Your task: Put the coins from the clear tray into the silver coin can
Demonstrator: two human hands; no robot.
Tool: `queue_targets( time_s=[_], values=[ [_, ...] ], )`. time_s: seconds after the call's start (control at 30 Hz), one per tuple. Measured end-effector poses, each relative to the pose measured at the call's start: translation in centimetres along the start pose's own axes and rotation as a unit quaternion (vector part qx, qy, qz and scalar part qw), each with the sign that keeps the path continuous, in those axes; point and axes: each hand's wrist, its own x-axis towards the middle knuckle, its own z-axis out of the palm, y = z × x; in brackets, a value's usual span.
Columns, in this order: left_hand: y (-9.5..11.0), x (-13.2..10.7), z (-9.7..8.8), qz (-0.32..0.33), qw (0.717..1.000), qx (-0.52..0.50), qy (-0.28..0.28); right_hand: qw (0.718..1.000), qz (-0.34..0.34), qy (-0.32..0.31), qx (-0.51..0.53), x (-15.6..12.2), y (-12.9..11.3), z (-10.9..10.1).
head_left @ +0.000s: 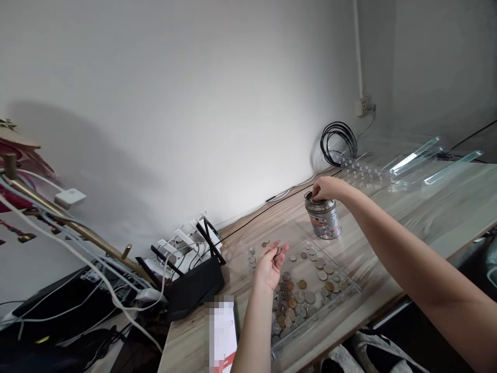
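1. over to the tin (pixel 323 220): standing upright on the desk (pixel 407 217), long axis straight up, mouth on top, just off the far right corner of the tray (pixel 351 291).
2. from the left hand (pixel 268 267), up at two o'clock and a fair reach away; from the right hand (pixel 328 187), directly below at six o'clock and touching. so nearer the right, no contest.
3. right hand now: arm stretched in from five o'clock, wrist bent down, fingertips bunched tight and planted on the mouth of the tin. can't tell whether anything sits between those fingertips, hidden by the knuckles.
4. left hand: palm turned up, hovering over the near left part of the tray, fingers loosely curled rather than clenched, and pinching a single coin (pixel 278 250) at the tips, up at twelve o'clock of the palm.
5. beneath and to four o'clock of that hand: a pile of coins (pixel 303 298) spread flat across the clear tray, thickest toward the near edge, thinner toward the far left corner.
6. hands well apart, right one higher and farther, left one low and close to the body.
7. around the edges: black router (pixel 194 282) at nine o'clock of the tray, coiled black cable (pixel 337 140) against the wall at twelve o'clock of the tin, clear plastic panels (pixel 388 166) at two o'clock.
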Motion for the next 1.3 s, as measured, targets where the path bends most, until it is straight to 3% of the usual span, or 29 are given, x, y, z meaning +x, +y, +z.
queue_targets(
  time_s=[0.1,0.2,0.37,0.5,0.6,0.7,0.77,0.87,0.93,1.0,1.13,1.2,1.3],
  values=[
    [0.0,0.1,-0.1,0.015,1.000,0.002,0.019,0.999,-0.028,-0.037,-0.001,0.6,-0.6,0.0],
    [0.0,0.1,-0.1,0.023,0.999,0.013,0.036,0.999,-0.019,-0.030,0.002,0.6,-1.0,0.0],
    [-0.1,0.1,0.0,0.041,0.998,0.014,0.048,0.996,0.057,0.062,-0.031,-0.4,-1.3,0.2],
    [-0.1,0.2,-0.1,0.044,0.998,-0.003,0.054,0.990,0.080,0.091,-0.067,-1.3,-2.0,0.4],
    [-0.1,0.2,-0.1,0.031,0.998,-0.027,0.057,0.987,0.068,0.132,-0.066,-2.2,-3.3,0.6],
    [0.0,0.2,-0.1,-0.002,0.997,-0.056,0.049,0.981,0.005,0.193,-0.033,-3.2,-5.8,1.6],
    [0.1,0.3,-0.1,-0.023,0.997,-0.070,0.037,0.986,-0.087,0.142,0.010,-3.9,-7.8,3.3],
    [0.0,0.5,-0.1,-0.021,0.995,-0.086,0.039,0.960,-0.266,-0.035,0.086,-4.6,-10.4,6.6],
    [-0.2,0.7,-0.1,-0.019,0.995,-0.085,0.042,0.939,-0.316,-0.089,0.102,-4.7,-11.2,8.6],
    [-0.3,0.8,-0.2,-0.028,0.996,-0.076,0.033,0.940,-0.312,-0.090,0.107,-4.8,-11.3,9.7],
    [-0.3,0.6,-0.3,-0.044,0.997,-0.056,-0.015,0.952,-0.262,-0.016,0.158,-4.7,-9.9,8.3],
    [-0.3,0.4,-0.4,-0.045,0.998,-0.040,-0.025,0.964,-0.192,0.094,0.156,-4.7,-8.3,6.4],
    [-0.2,0.2,-0.3,-0.038,0.999,-0.022,-0.023,0.963,-0.032,0.255,0.079,-4.5,-5.3,3.9]
  ],
)
